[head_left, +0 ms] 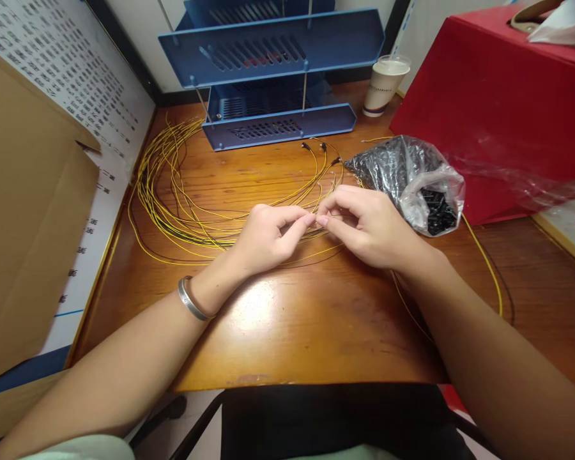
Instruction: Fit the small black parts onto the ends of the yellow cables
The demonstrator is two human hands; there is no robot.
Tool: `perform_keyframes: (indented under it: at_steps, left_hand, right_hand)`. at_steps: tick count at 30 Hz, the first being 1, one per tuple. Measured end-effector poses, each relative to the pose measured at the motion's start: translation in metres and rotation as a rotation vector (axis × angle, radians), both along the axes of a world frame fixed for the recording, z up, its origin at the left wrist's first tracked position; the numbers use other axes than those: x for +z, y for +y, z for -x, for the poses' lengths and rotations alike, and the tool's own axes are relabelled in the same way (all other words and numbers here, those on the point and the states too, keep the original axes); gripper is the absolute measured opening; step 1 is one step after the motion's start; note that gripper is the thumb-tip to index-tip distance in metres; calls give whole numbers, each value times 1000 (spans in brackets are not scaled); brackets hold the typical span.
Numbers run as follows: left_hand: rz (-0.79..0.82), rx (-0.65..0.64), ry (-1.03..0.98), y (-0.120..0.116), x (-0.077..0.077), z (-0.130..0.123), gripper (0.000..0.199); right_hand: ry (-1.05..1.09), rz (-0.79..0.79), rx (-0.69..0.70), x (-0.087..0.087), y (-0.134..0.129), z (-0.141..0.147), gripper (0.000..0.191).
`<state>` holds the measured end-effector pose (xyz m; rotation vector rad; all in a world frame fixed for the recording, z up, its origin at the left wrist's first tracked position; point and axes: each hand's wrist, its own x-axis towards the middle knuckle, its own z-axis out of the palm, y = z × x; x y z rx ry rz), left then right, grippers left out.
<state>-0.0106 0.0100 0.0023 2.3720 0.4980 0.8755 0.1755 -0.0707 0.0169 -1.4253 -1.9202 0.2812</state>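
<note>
My left hand (271, 236) and my right hand (368, 223) meet fingertip to fingertip over the middle of the desk. Both are closed in a pinch on a thin yellow wire, whose end is mostly hidden by the fingers. Behind and to the left lies a loose coil of yellow wires (160, 185). Several wire ends by my right hand carry small black connectors (336, 161). Just beyond my right wrist rests a clear plastic bag (386, 163), its mouth open towards me, full of small black parts (441, 211).
A blue desk file rack (280, 124) stands at the back, with a paper cup (386, 86) beside it. A large red box (503, 108) fills the right rear. Cardboard (29, 211) leans at left. More yellow wire (489, 268) trails over the desk (316, 332) at right.
</note>
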Motion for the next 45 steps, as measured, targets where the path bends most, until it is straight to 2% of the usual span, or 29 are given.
perform_keyframes:
  at_steps: [12,17,20,24,28,34,39,45]
  left_hand:
    - [39,17,29,2,-3,0,29]
    - [55,2,13,2,-3,-1,21]
    - [77,40,8,1,-4,-1,15]
    - [120,85,18,-1,-3,-1,17]
    - [170,55,25,0,-1,0,18]
    - [282,43,-69,6,-8,0,27]
    - [335,35,-85,6,-12,-2,21]
    - [413,-33,-128,2,-9,-4,13]
  right_hand:
    - [-5,17,-15,0,0,-2,8]
    - [-12,6,-25,0,0,-4,8]
    - [-13,2,-30,0,0,-4,9]
    - [-17,5,-40,1,0,-3,8]
    - [-31,6,-64,1,0,-3,7]
    - [-46,55,-184,0,1,-3,7]
    - [-62,94,-217,1,2,-1,9]
    - [-72,133,-216,2,1,2,11]
